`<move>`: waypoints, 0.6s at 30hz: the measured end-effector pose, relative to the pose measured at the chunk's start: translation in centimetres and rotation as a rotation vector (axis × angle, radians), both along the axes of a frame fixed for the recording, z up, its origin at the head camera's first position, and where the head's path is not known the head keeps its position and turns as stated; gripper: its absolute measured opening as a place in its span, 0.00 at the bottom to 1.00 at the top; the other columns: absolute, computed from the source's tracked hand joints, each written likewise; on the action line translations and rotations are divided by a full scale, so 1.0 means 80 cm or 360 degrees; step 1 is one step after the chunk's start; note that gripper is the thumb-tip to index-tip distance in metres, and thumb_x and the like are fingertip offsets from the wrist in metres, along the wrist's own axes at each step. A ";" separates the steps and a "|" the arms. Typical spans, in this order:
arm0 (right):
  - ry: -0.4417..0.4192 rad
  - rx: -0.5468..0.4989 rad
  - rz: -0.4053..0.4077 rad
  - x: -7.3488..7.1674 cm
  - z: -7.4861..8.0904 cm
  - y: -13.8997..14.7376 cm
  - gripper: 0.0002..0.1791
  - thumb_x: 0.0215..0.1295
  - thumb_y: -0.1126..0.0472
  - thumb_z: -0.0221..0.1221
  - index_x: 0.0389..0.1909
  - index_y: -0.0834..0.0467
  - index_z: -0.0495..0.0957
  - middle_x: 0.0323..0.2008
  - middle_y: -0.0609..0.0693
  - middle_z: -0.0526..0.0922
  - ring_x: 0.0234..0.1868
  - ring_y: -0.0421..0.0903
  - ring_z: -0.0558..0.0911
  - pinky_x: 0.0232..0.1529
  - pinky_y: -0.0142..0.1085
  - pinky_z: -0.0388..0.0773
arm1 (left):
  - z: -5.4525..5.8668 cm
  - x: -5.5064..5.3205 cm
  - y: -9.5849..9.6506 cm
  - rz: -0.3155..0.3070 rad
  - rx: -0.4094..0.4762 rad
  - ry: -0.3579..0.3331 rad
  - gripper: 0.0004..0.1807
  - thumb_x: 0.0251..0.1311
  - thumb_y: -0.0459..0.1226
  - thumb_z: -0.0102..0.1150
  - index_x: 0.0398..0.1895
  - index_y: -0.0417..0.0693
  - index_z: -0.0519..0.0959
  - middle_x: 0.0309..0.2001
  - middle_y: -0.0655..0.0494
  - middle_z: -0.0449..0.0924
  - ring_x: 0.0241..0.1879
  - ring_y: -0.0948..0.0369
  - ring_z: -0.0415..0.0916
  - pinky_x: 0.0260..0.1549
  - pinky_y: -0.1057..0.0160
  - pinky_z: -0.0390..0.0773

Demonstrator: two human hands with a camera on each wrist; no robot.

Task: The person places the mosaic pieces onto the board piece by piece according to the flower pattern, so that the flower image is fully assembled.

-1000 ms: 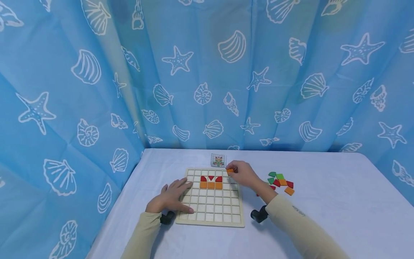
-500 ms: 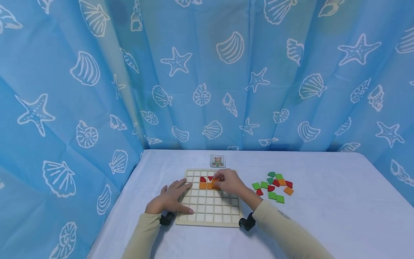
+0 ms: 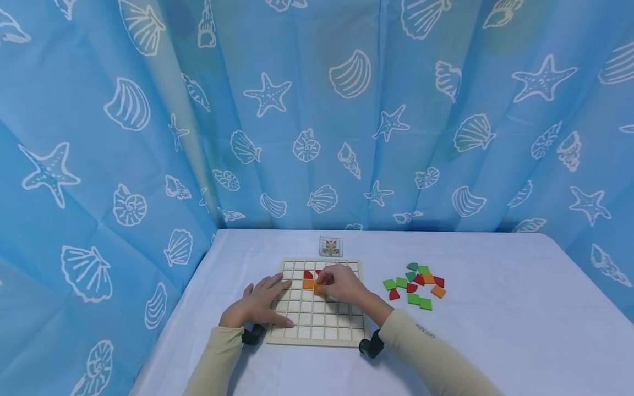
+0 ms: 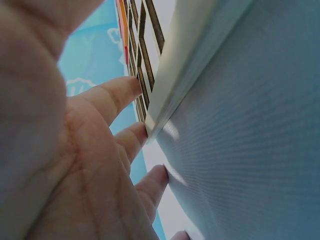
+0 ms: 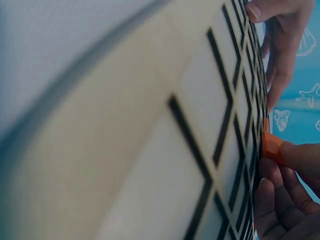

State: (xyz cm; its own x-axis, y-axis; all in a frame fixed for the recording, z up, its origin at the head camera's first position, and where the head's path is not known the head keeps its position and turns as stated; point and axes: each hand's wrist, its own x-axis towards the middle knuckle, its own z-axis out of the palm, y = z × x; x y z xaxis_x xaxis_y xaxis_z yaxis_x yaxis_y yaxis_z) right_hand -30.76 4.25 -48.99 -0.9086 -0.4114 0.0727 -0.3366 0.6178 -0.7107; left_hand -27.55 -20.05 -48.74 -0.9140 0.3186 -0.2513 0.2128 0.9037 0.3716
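Observation:
My right hand (image 3: 342, 283) pinches an orange square tile (image 5: 272, 146) between thumb and fingers, low over the gridded board (image 3: 314, 342). In the head view this tile is at the cells just below the row of orange squares, partly covered by my fingers. A red quarter-round tile (image 3: 308, 274) and an orange square (image 3: 307, 284) sit in cells left of that hand; the hand hides other placed tiles. My left hand (image 3: 257, 305) lies with fingers spread on the board's left side, its thumb over the lower left cells. In the left wrist view, fingertips (image 4: 131, 86) touch the rim.
Loose green, red and orange tiles (image 3: 413, 298) lie in a cluster right of the board. A small pattern card (image 3: 331, 247) lies behind the board. The white-covered table (image 3: 495, 308) ends at a blue shell-print curtain (image 3: 277, 165).
My right hand has carried the orange tile from the board's far right corner left and then nearer, to just below the orange row. My left hand has stayed in place.

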 end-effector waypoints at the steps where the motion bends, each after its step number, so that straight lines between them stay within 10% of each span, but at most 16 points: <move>1: -0.0008 0.0008 0.0000 0.000 -0.001 -0.001 0.03 0.60 0.64 0.68 0.34 0.54 0.85 0.31 0.43 0.84 0.31 0.38 0.78 0.36 0.31 0.78 | 0.000 0.001 0.000 0.0003 0.0005 -0.0003 0.58 0.39 0.64 0.74 0.76 0.61 0.60 0.79 0.52 0.50 0.77 0.45 0.45 0.71 0.30 0.42; 18: 0.0009 0.0123 0.0035 0.005 -0.001 -0.002 0.05 0.62 0.63 0.66 0.38 0.53 0.83 0.32 0.42 0.82 0.33 0.38 0.77 0.40 0.33 0.77 | 0.006 0.003 0.000 -0.0002 0.0021 -0.0007 0.58 0.39 0.64 0.74 0.76 0.60 0.59 0.79 0.51 0.50 0.78 0.45 0.44 0.71 0.29 0.41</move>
